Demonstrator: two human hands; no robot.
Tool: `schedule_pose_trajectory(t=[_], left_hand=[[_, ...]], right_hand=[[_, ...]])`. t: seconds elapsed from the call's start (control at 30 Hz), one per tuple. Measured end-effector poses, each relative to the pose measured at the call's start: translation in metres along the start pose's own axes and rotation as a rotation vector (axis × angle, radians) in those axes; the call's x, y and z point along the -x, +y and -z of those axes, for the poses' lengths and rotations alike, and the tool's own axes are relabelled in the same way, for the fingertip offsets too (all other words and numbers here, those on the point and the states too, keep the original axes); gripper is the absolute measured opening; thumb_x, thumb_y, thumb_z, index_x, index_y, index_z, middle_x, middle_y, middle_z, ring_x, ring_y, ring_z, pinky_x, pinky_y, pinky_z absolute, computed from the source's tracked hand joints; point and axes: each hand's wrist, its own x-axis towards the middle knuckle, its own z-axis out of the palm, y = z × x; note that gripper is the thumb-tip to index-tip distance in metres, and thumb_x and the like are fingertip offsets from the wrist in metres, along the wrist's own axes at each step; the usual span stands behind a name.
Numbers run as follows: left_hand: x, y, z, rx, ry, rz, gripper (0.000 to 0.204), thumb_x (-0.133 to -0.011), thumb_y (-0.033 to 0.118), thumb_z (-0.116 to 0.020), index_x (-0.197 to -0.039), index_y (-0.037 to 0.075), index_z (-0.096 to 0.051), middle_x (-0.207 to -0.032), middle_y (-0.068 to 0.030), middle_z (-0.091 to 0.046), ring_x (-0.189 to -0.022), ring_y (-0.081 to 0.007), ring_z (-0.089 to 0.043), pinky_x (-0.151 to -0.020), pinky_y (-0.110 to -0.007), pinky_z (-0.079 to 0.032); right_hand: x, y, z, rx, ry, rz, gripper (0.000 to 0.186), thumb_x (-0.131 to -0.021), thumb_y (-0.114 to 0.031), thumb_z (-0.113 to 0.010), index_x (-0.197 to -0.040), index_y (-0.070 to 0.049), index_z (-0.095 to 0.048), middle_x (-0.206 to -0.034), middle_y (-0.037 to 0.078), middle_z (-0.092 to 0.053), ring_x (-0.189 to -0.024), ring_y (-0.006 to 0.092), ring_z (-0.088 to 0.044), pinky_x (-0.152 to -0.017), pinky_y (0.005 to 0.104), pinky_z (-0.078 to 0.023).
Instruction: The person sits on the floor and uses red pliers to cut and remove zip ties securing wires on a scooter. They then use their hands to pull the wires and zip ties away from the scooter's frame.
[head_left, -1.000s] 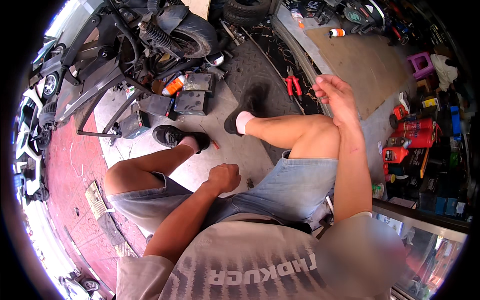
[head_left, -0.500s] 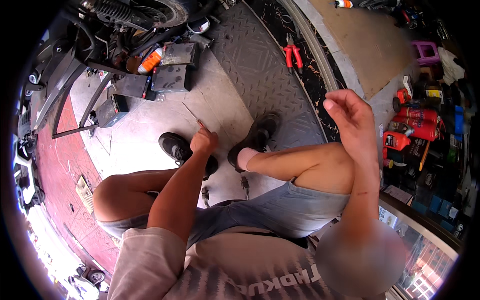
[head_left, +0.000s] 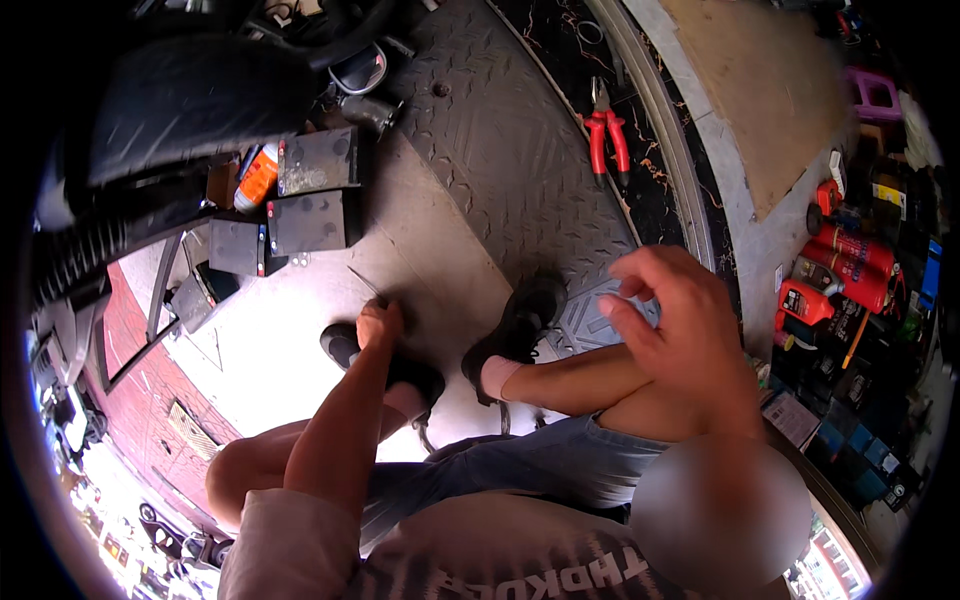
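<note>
My left hand is closed around a thin tool with a slim pointed metal shaft. The grip end is hidden in my fingers, so its exact kind does not show. The shaft points up and to the left over the pale floor, just beyond my left shoe. My right hand is raised above my right knee, fingers loosely bent and thumb apart, with nothing seen in it. Farther off, red-handled pliers lie on the dark stone strip beside a ridged dark mat.
Several box-shaped batteries stand at the left, next to an orange-and-white bottle. A tyre and motorcycle parts loom behind them. A metal door track runs along the right. Beyond are red bottles and a cardboard sheet.
The view has shifted, with the tyre now larger at upper left. My left hand still holds the thin tool, slightly lower. My right hand has come down and inward.
</note>
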Motion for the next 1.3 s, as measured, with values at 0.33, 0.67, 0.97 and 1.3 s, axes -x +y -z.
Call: schedule_pose_trajectory(t=[0.33, 0.67, 0.97, 1.3], left_hand=[[0.142, 0.128, 0.067, 0.145, -0.409, 0.050, 0.025, -0.105, 0.020, -0.063, -0.105, -0.001, -0.077, -0.085, -0.0121, -0.082, -0.067, -0.0228, -0.080, -0.057, -0.037, -0.064], [0.438, 0.237, 0.315, 0.096, -0.397, -0.203, 0.022, -0.110, 0.018, -0.063, -0.108, -0.002, -0.071, -0.086, -0.0146, -0.079, -0.063, -0.0211, -0.074, -0.054, -0.034, -0.059], [0.577, 0.341, 0.379, 0.151, -0.617, -0.315, 0.020, -0.109, 0.017, -0.064, -0.110, 0.000, -0.074, -0.083, -0.0128, -0.078, -0.066, -0.0187, -0.074, -0.058, -0.034, -0.060], [0.655, 0.553, 0.371, -0.074, -0.701, -0.741, 0.027, -0.107, 0.026, -0.077, -0.115, -0.001, -0.077, -0.090, -0.0086, -0.083, -0.074, -0.0146, -0.080, -0.063, -0.034, -0.063]], right_hand=[[-0.055, -0.030, -0.034, 0.062, -0.238, -0.074, 0.025, -0.102, -0.027, -0.076, -0.106, -0.003, -0.074, -0.094, 0.016, -0.081, -0.092, 0.0385, -0.080, -0.083, 0.0521, -0.063], [0.044, -0.111, -0.009, -0.596, 0.237, -0.335, 0.007, -0.101, -0.017, -0.078, -0.102, -0.014, -0.073, -0.091, 0.014, -0.078, -0.085, 0.0406, -0.078, -0.075, 0.0521, -0.060], [0.090, -0.141, 0.223, -0.563, 0.156, -0.379, 0.032, -0.109, -0.040, -0.076, -0.110, -0.009, -0.080, -0.096, 0.013, -0.084, -0.094, 0.0385, -0.083, -0.085, 0.0495, -0.064], [0.014, -0.115, 0.369, -0.976, 0.369, -0.547, 0.032, -0.112, -0.032, -0.078, -0.112, -0.001, -0.084, -0.090, 0.005, -0.080, -0.084, 0.0118, -0.075, -0.073, 0.0344, -0.060]])
